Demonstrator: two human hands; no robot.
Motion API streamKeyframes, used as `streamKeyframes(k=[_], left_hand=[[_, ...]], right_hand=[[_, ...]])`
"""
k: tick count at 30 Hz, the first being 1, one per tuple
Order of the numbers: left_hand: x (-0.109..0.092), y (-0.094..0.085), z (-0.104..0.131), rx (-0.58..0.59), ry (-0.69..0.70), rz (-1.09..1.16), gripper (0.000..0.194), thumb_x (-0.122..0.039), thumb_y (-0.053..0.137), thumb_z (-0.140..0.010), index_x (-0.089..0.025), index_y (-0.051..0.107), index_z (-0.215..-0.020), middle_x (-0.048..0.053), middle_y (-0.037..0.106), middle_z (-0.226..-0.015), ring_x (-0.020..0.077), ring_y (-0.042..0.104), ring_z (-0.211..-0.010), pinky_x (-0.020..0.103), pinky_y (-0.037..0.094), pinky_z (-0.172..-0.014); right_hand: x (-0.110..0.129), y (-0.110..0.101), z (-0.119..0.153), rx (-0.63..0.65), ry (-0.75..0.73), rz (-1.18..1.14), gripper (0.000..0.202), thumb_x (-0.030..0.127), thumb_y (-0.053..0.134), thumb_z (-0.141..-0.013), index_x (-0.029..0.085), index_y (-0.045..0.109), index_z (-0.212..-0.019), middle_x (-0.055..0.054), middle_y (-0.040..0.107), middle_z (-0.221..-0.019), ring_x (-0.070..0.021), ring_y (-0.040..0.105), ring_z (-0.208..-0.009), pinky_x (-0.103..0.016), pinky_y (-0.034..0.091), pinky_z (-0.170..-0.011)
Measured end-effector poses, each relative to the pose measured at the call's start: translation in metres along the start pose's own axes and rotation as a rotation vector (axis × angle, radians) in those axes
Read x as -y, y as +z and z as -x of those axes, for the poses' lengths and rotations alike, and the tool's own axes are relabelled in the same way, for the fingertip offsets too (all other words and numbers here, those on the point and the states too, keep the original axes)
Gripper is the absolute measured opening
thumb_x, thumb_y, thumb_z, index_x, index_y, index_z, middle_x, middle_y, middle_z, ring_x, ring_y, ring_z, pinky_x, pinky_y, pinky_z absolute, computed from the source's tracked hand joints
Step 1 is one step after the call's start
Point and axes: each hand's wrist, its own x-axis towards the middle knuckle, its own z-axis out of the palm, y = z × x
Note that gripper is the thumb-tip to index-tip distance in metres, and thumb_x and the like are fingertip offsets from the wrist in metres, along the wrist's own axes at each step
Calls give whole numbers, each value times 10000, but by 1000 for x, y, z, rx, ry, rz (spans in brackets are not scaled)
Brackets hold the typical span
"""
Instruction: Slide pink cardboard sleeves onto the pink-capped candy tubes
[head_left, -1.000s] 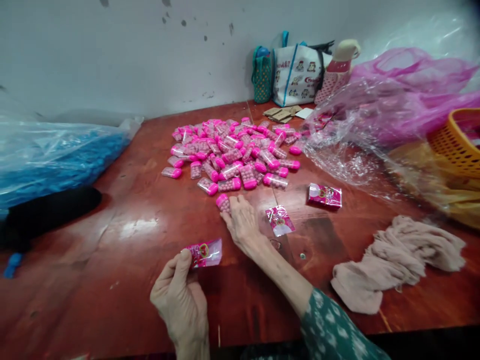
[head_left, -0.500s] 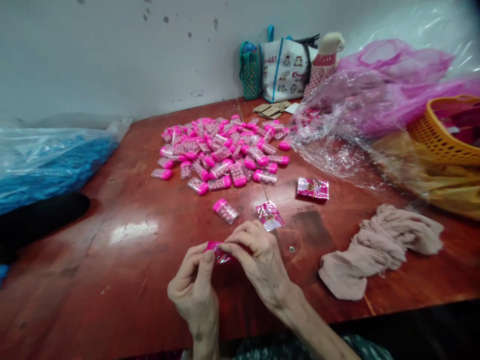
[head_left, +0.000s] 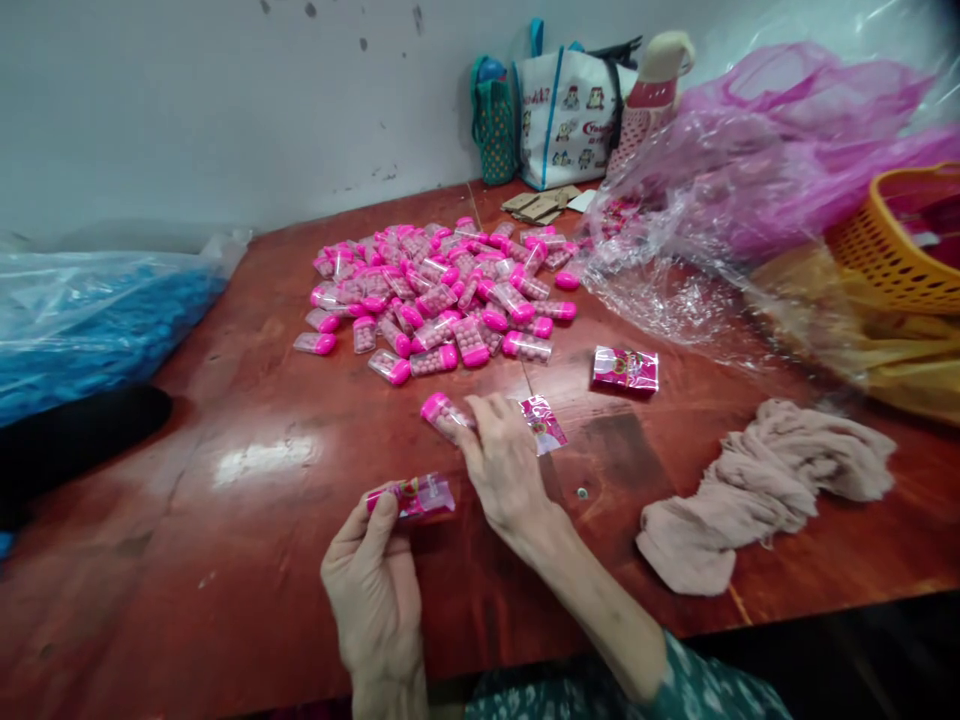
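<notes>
Between thumb and fingers, my left hand [head_left: 379,575] pinches a pink printed wrapper [head_left: 424,497], its free end pointing right. My right hand [head_left: 504,468] has its fingertips on the clear end of a pink-capped bottle [head_left: 444,413] of small pink balls, which lies on the table. Just right of those fingers is a flat pink wrapper [head_left: 545,424], partly covered by the hand. A stack of the same wrappers [head_left: 625,370] sits farther right. Beyond them spreads a heap of similar bottles [head_left: 435,285].
On the red-brown table [head_left: 247,560] a crumpled beige cloth [head_left: 757,490] lies at right. Plastic bags [head_left: 750,150] and a yellow basket [head_left: 892,245] fill the right side. A bag of blue items [head_left: 97,320] and a dark object [head_left: 90,430] are at left. A white bag [head_left: 566,120] stands behind.
My right hand has let go of the wrapper and moved up to the single bottle. My left hand keeps the wrapper, now extended to the right. The camera view has shifted slightly.
</notes>
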Motion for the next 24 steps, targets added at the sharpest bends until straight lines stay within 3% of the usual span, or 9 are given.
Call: streamKeyframes(k=[3,6,11,15,24], left_hand=[[-4,-4,-5,-26,-36,42,122,-149,736,-571,-146,675,-676,-17,677,-668,81,600,-631,203,498,-662],[-6,-6,-7,-48,-34,82,116,-124,732,-559,-150,668,-653,-23,675,-645,81,603,-614,205,502,-653],[-5,-7,-8,-65,-16,95,101,-108,716,-572,-147,666,-651,-26,671,-635,82,602,-611,209,504,-656],[-2,-2,-4,-61,38,78,104,-102,713,-585,-141,671,-672,-24,673,-652,77,605,-643,200,497,-689],[3,12,12,-11,105,18,124,-105,719,-590,-136,679,-704,-9,694,-701,83,617,-676,199,495,-713]], right_hand=[[-1,21,-10,90,-19,166,133,231,609,-771,132,576,-854,-117,558,-885,-250,475,-841,-362,400,-728],[-5,25,-4,111,-40,161,150,161,639,-722,141,574,-856,-100,555,-899,-241,480,-852,-347,409,-723],[-12,-11,22,142,115,-156,167,252,629,-740,163,596,-878,-26,549,-813,-162,519,-719,-288,425,-669],[-9,-41,39,116,179,-326,205,218,654,-713,168,604,-906,-4,554,-797,-140,528,-708,-264,421,-658],[-3,-46,59,102,80,-337,285,62,634,-684,184,601,-939,-1,518,-844,-132,520,-739,-251,421,-679]])
